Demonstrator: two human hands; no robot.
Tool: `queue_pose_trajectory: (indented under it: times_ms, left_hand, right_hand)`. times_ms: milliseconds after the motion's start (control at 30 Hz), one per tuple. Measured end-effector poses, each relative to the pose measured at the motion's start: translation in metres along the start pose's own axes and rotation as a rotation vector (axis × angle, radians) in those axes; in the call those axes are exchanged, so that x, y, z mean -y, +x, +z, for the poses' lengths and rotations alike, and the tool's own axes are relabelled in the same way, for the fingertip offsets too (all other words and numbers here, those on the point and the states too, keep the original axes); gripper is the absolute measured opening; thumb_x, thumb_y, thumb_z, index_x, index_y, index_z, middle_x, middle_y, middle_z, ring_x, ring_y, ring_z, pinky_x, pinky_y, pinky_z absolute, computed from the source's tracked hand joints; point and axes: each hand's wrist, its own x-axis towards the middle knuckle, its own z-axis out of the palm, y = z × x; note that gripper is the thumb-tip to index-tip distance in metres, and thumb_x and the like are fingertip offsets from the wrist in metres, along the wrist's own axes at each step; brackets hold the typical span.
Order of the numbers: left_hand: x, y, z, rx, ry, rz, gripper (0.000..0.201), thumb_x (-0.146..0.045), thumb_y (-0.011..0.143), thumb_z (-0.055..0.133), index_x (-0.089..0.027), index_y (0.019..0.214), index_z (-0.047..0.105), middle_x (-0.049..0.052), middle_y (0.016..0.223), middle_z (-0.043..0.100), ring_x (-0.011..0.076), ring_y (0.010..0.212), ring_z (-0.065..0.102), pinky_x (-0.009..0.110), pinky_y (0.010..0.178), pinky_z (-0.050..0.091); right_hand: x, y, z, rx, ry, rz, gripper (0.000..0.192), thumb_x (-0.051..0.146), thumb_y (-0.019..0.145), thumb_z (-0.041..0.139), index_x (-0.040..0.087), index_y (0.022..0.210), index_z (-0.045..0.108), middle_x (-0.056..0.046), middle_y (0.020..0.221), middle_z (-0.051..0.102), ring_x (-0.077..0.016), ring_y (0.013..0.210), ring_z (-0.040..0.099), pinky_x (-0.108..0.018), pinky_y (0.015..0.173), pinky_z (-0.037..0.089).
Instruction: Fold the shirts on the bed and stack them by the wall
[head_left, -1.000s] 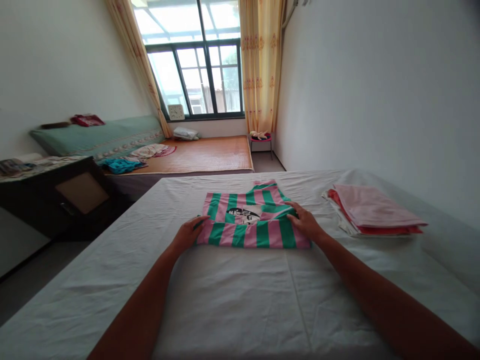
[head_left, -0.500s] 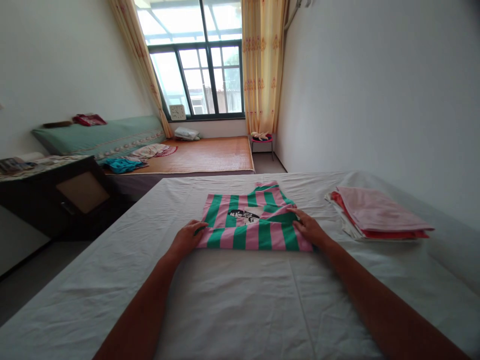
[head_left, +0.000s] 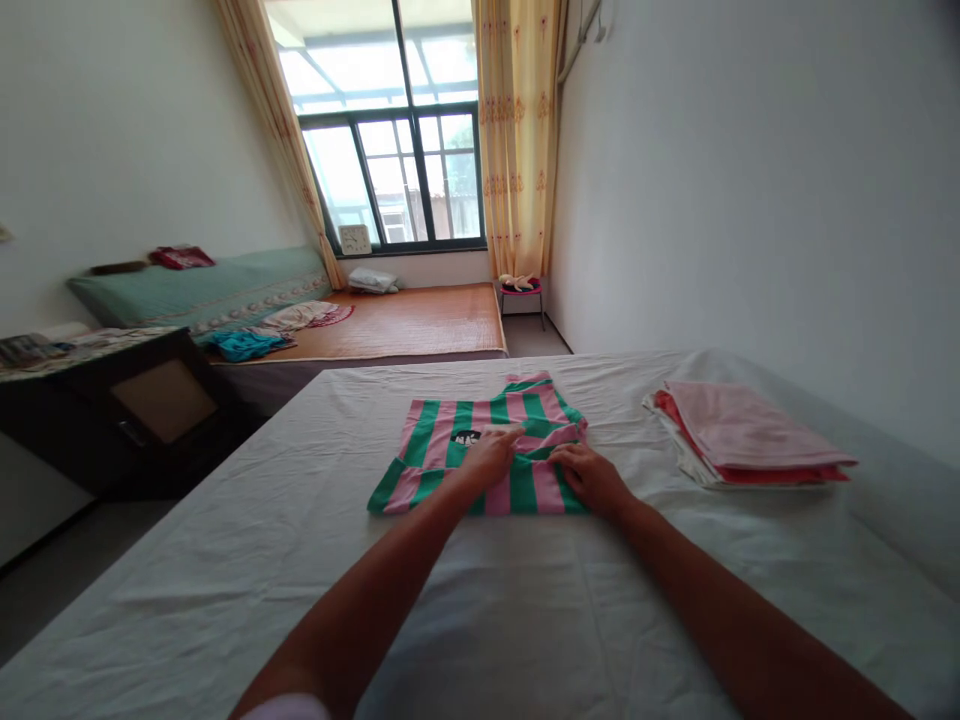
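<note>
1. Head view, the room: a narrow bedroom with pale walls, a dark-framed window (head_left: 397,170) at the far end between yellow patterned curtains (head_left: 517,140), a low wooden platform bed with a woven mat (head_left: 420,320) beyond, and a dark wooden cabinet (head_left: 127,410) to the left.

2. Head view, the surface: a bed under a white, faintly creased cotton sheet (head_left: 510,600) fills the near part of the picture.

3. The pink-and-green striped knit garment (head_left: 427,450), partly folded into a rough rectangle with a small dark print near its middle, lies flat on the sheet at centre, well towards the far side.

4. The left hand (head_left: 491,455) rests flat on the middle of the garment, fingers stretched out and not gripping. The right hand (head_left: 592,478) presses on its near right corner, close beside the left; whether it pinches cloth I cannot tell.

5. A stack of folded pink and red cloths (head_left: 742,435), soft and flat-edged, sits to the right, apart from the garment.

6. Judged risks: the thin, limp fabric could bunch or slide on the smooth sheet if the palms drag unevenly, skewing the fold; the loose near left corner, held by neither hand, could flip open.
</note>
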Motion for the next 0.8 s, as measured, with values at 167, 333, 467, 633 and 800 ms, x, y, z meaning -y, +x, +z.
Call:
queue_pose_trajectory:
  times_ms: [167,333,467,633,800]
  left_hand:
    - [-0.006,0.031,0.027,-0.078,-0.031,-0.147,0.037,-0.016,0.088,0.046,-0.026,0.118,0.065,0.007,0.111,0.063,0.0198,0.101,0.060,0.031,0.095,0.045]
    - [0.005,0.024,0.022,-0.171,0.036,-0.148,0.040,-0.012,0.087,0.044,-0.023,0.120,0.063,0.010,0.125,0.055,0.0239,0.119,0.049,0.036,0.103,0.039]
    - [0.014,-0.003,0.016,-0.040,0.093,0.130,0.037,-0.032,0.094,0.041,-0.032,0.129,0.055,0.004,0.141,0.046,0.0235,0.132,0.036,0.042,0.110,0.028]
    - [0.030,-0.027,0.019,0.067,0.089,0.098,0.047,-0.046,0.097,0.028,-0.034,0.141,0.038,0.002,0.148,0.038,0.0232,0.138,0.029,0.046,0.112,0.022]
    - [0.031,-0.029,0.018,0.028,0.045,0.086,0.046,-0.048,0.097,0.027,-0.035,0.139,0.041,0.001,0.147,0.039,0.0239,0.138,0.030,0.046,0.112,0.022]
  right_hand:
    - [-0.003,-0.003,0.001,-0.029,-0.064,0.047,0.037,0.013,0.086,0.044,0.028,0.113,0.064,-0.004,0.125,0.059,-0.0182,0.112,0.056,-0.031,0.094,0.046]
    - [-0.005,0.000,0.006,-0.031,-0.175,0.143,0.038,0.017,0.085,0.046,0.027,0.119,0.062,-0.007,0.128,0.058,-0.0231,0.114,0.056,-0.036,0.094,0.047]
    - [-0.005,-0.001,0.013,-0.036,-0.235,0.131,0.035,0.018,0.086,0.047,0.027,0.115,0.064,-0.006,0.120,0.064,-0.0247,0.108,0.058,-0.039,0.093,0.048]
    - [-0.014,0.014,0.003,0.078,-0.126,0.087,0.030,0.020,0.083,0.050,0.024,0.106,0.068,-0.006,0.110,0.068,-0.0218,0.097,0.064,-0.034,0.087,0.050]
    - [-0.046,0.078,-0.020,0.039,0.020,0.305,0.024,0.036,0.085,0.050,0.023,0.092,0.070,-0.003,0.088,0.073,-0.0186,0.081,0.067,-0.028,0.076,0.049]
